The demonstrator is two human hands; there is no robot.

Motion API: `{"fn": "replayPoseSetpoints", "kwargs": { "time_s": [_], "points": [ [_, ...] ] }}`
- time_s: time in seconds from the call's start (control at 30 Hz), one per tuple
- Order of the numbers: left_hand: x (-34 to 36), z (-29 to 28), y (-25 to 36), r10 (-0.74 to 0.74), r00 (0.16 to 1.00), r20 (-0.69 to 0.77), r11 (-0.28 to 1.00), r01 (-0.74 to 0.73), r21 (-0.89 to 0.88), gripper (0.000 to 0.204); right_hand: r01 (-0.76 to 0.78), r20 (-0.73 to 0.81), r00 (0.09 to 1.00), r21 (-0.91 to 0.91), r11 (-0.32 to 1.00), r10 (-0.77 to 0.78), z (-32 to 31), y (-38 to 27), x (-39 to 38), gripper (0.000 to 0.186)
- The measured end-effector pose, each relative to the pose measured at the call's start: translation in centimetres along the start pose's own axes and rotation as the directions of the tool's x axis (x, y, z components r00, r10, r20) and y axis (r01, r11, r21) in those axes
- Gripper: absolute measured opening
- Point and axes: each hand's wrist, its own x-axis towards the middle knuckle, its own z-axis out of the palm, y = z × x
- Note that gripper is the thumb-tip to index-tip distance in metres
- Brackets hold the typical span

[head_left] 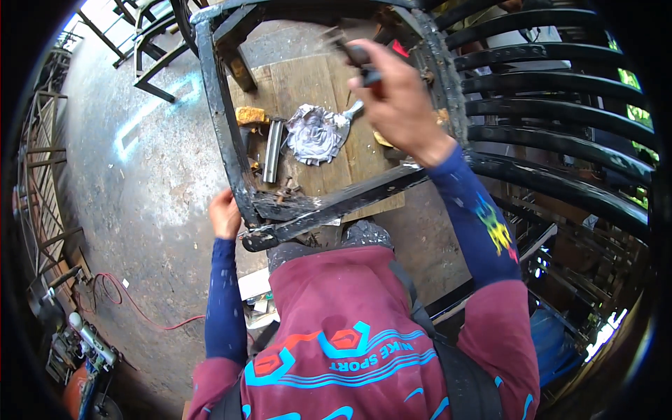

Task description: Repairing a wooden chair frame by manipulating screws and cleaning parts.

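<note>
A dark chair frame (227,129), its paint chipped, lies tilted in front of me. My left hand (225,213) grips its near left corner from outside, with the fingertips partly hidden behind the wood. Over the seat opening, my right hand (395,98) is closed round a dark-handled tool (358,54) with a thin metal end; motion blur hides its exact kind. Through the opening show a crumpled whitish cloth (318,134), a grey metal bar (274,152) and a yellow sponge-like block (250,115), all on a wooden board (308,80).
Curved black slats (553,108) of the chair's back spread to the right. Another dark frame (157,59) stands at the far left on the concrete floor (140,189). A red hose (140,308) runs across the floor, and part of a motorbike (87,350) shows at lower left.
</note>
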Motion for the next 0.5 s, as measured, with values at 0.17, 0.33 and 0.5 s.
{"fn": "replayPoseSetpoints", "kwargs": {
  "time_s": [0.17,0.33,0.5],
  "points": [
    [9.7,3.7,-2.4,0.028,0.955,0.295,0.998,-0.009,-0.068,0.036,0.23,0.168,0.967,-0.271,0.935,-0.189,-1.8,-2.3,-0.5,0.04],
    [1.0,0.6,14.1,-0.149,0.985,0.092,0.841,0.175,-0.511,0.045,0.6,0.577,0.764,-0.473,0.645,-0.288,2.3,1.7,-1.2,0.041],
    [-7.7,2.5,19.1,0.001,0.999,-0.051,0.976,-0.012,-0.216,0.063,0.657,0.609,0.69,-0.3,0.692,-0.391,4.5,-0.3,0.1,0.046]
  ]
}}
